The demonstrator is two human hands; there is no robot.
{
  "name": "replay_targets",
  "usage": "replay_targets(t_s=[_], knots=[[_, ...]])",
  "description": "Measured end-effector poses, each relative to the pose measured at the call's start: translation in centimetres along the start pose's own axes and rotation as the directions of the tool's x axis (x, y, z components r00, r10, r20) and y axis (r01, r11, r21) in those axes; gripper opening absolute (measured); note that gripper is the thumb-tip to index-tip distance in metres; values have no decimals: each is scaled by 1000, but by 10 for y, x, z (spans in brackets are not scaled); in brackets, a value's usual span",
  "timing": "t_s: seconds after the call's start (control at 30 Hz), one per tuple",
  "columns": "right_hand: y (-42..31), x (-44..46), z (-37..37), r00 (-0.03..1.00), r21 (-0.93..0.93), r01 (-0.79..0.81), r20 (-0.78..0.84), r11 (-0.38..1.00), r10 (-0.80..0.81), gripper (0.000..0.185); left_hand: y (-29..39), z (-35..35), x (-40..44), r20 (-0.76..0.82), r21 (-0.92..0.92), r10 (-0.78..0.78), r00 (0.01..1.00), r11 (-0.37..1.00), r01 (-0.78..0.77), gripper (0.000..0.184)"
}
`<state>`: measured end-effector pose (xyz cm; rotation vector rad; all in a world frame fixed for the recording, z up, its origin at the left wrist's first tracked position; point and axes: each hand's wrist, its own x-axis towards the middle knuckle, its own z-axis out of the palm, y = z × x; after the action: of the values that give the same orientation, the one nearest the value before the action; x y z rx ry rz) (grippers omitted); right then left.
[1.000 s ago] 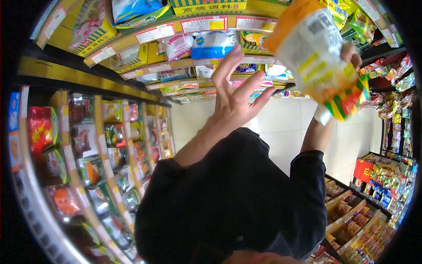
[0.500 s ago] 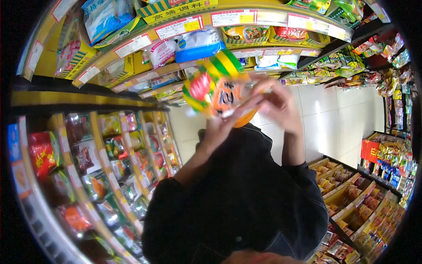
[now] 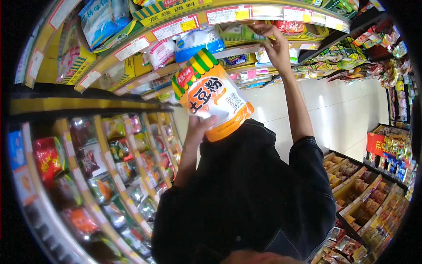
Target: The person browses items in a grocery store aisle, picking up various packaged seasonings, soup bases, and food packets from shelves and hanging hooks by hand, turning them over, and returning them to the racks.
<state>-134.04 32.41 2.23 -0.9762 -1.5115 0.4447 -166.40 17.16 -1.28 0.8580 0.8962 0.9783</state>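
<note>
My left hand (image 3: 198, 130) grips the lower left side of a bag of potato starch (image 3: 215, 99), its thumb across the front. The bag is orange and white with a green-and-yellow striped top, and it leans to the left in front of my chest. My right hand (image 3: 274, 46) is raised to the shelf, finger and thumb apart, holding nothing I can see. Its fingertips are close to a green packet (image 3: 237, 33) in a display box; whether they touch it I cannot tell. Red packets (image 3: 289, 27) sit just right of the hand.
Blue-and-white bags (image 3: 200, 43) and a pink-and-white bag (image 3: 161, 53) stand on the same shelf. A price-tag rail (image 3: 228, 15) runs above. Packaged goods fill the left shelf (image 3: 103, 149), and bins of packets (image 3: 356, 193) stand lower right. Tiled floor (image 3: 325, 110) lies between.
My right hand has left the starch bag and moved up to the shelf. The bag has shifted down and its printed front is turned more towards me, held by the left hand alone.
</note>
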Motion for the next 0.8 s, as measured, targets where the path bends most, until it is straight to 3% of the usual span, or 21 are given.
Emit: replay_targets(t_s=[0.03,0.07,0.17,0.2,0.27,0.3,0.43,0.53,0.6,0.63,0.7,0.73,0.77,0.8], knots=[[-1,-5,2,1000,136,14,4,991,-14,14,0,0,-1,-13,16,26,1000,1000,-26,69],[5,-9,-10,980,-110,187,92,976,-178,16,-4,-5,-1,4,31,26,1000,999,-26,70],[-35,-12,-14,929,-197,351,-46,915,-366,14,-5,-9,4,25,70,86,996,994,-87,70],[-53,-12,-19,938,-197,302,-114,933,-328,20,-2,-9,7,10,54,70,997,996,-71,69],[-64,-14,-26,879,28,378,-326,926,-349,31,9,-2,15,-33,20,55,998,998,-54,67],[-71,-16,-38,841,-99,404,-351,909,-412,37,14,-2,25,-2,-4,48,999,999,-48,66],[-105,-64,-83,752,10,-25,-658,1000,25,58,66,35,70,55,132,-68,996,989,60,65],[-102,-90,-95,729,279,-163,-613,947,306,56,83,54,111,215,204,-37,976,979,-8,63],[-113,-101,-89,706,339,-268,-568,902,424,54,96,66,131,231,144,-71,970,989,38,63],[-124,-104,-80,644,314,-383,-584,869,494,52,99,68,148,248,152,-57,967,988,20,60],[-125,-122,-74,643,424,-424,-482,800,596,48,104,71,185,293,197,-6,956,979,-54,53],[-125,-128,-74,676,416,-441,-428,795,599,38,100,71,210,307,222,140,941,951,-214,52],[-124,-137,-71,656,464,-458,-398,758,641,35,98,72,229,274,246,185,944,935,-254,48],[-125,-141,-67,655,494,-451,-383,743,652,33,98,67,248,249,297,135,959,932,-209,46]])
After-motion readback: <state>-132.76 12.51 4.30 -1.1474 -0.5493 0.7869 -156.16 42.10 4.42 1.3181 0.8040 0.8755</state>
